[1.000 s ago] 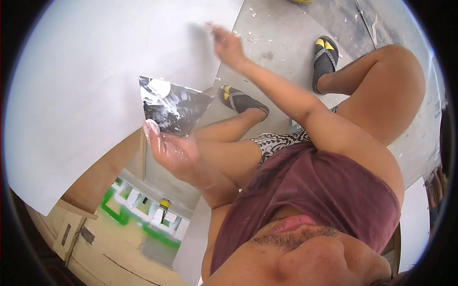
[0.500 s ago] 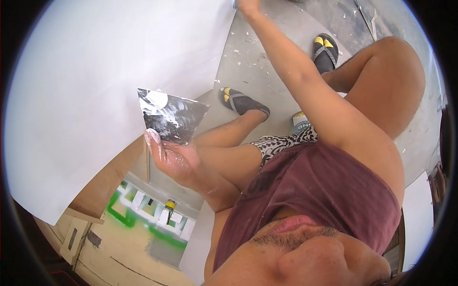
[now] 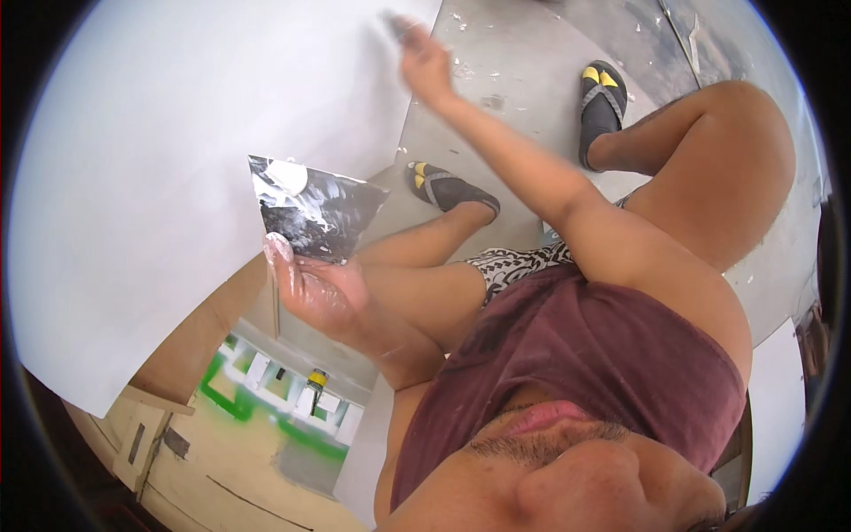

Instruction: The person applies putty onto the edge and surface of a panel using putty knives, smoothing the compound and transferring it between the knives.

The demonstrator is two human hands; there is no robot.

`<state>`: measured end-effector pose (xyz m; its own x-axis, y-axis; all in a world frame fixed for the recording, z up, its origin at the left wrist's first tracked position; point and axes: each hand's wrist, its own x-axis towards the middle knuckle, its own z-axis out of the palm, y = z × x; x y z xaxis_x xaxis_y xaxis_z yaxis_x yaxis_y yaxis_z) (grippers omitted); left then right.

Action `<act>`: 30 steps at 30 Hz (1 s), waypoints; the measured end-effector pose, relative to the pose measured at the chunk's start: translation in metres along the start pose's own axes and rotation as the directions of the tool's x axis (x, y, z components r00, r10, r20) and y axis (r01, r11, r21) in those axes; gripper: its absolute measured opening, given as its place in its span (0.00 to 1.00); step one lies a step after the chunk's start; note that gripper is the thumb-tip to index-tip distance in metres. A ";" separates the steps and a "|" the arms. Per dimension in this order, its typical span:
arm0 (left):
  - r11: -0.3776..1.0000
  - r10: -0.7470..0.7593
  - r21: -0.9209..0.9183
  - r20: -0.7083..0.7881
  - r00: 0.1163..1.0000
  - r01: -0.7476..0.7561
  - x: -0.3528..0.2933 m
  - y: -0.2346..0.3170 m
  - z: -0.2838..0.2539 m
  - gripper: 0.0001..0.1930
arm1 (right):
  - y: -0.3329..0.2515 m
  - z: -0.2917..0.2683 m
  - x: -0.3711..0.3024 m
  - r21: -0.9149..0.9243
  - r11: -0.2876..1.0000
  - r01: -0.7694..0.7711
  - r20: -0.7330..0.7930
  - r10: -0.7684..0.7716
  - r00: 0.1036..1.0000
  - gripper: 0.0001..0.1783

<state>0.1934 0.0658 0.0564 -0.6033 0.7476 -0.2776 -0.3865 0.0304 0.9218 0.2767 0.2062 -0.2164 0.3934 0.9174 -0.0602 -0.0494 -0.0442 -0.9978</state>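
Note:
My left hand (image 3: 324,293) is closed on the lower edge of a dark flat putty board (image 3: 319,208). White putty is smeared across the board, with a thicker dab near its top left corner, and white residue coats my thumb. Up at the right edge of a large white panel (image 3: 195,151), my right hand (image 3: 425,69) grips a small dark tool (image 3: 395,25), which looks like a putty knife. Motion blurs the tool, and whether it touches the panel I cannot tell.
White flakes lie on the grey floor (image 3: 496,133) around my sandalled feet (image 3: 452,191). A partly hidden can (image 3: 550,234) stands behind my right forearm. Below the panel is a wooden frame (image 3: 151,417); a pale board with green paint (image 3: 239,452) lies at lower left.
My right hand has come down and left from the top edge, bringing the dark tool into view over the panel. My left hand and the board have shifted slightly up and left.

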 end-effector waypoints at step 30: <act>0.996 0.073 -0.037 -0.173 0.982 -0.081 0.000 -0.003 -0.010 0.16 | -0.004 0.006 -0.013 0.027 0.999 0.025 0.037 -0.026 0.999 0.24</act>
<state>0.1872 0.0588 0.0507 -0.7415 0.6219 -0.2519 -0.3619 -0.0545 0.9306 0.2662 0.1969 -0.2113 0.3600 0.9324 -0.0329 -0.0642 -0.0104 -0.9979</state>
